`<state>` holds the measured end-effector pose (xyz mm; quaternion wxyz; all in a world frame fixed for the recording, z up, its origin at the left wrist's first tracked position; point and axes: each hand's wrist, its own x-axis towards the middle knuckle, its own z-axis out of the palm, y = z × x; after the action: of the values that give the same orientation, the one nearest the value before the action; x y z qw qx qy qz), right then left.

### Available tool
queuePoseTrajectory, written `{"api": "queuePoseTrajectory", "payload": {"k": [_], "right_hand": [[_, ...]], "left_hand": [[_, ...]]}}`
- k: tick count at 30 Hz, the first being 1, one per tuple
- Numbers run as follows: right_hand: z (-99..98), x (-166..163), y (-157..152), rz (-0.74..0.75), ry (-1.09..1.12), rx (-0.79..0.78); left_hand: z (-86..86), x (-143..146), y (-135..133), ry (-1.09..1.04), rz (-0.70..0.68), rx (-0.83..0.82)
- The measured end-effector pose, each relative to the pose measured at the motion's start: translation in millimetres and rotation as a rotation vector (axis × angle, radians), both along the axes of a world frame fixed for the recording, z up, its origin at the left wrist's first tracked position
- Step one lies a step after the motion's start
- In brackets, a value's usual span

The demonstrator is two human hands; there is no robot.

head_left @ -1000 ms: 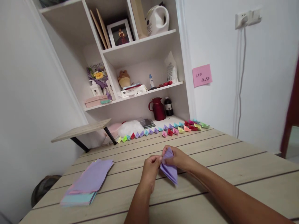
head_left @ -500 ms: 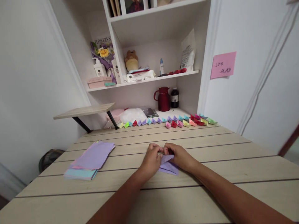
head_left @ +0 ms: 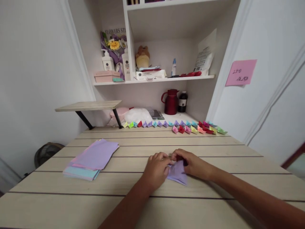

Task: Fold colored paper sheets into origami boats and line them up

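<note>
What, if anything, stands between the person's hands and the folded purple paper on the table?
Nothing visible does. The left hand and the right hand both touch the folded purple paper, fingers meeting at its upper edge, as it lies on the table.

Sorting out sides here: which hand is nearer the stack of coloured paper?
Left. The left hand, on the folded purple paper, sits right of the stack; the right hand is farther right.
</note>
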<state>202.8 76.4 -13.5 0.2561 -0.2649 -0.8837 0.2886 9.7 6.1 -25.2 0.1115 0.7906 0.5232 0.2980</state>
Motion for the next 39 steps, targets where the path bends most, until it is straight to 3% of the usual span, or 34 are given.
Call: {"api": "queuePoseTrajectory", "payload": {"k": [5,13,21,25,31,39], "right_hand": [[11.2,17,1,0.138,-0.094,0.024],[7.7,21,-12,0.059,-0.241,0.364],[5.4,13,-23,-0.013,-0.334,0.536],[-1.0,16,-22,-0.001,-0.238,0.432],[1.1,24,-14,0.041,-0.129,0.195],[-0.2,22,-13,-0.077,-0.086,0.028]], "left_hand": [[-5.2,0,1,0.099,-0.023,0.049],[3.2,-8,-1,-0.034,0.052,0.091],[7.3,-23,1,-0.001,-0.018,-0.003],[6.3,-20,2,0.05,-0.087,-0.011],[8.3,-20,3,0.033,-0.082,-0.083],[10.9,-20,5,0.004,-0.055,-0.119]]}}
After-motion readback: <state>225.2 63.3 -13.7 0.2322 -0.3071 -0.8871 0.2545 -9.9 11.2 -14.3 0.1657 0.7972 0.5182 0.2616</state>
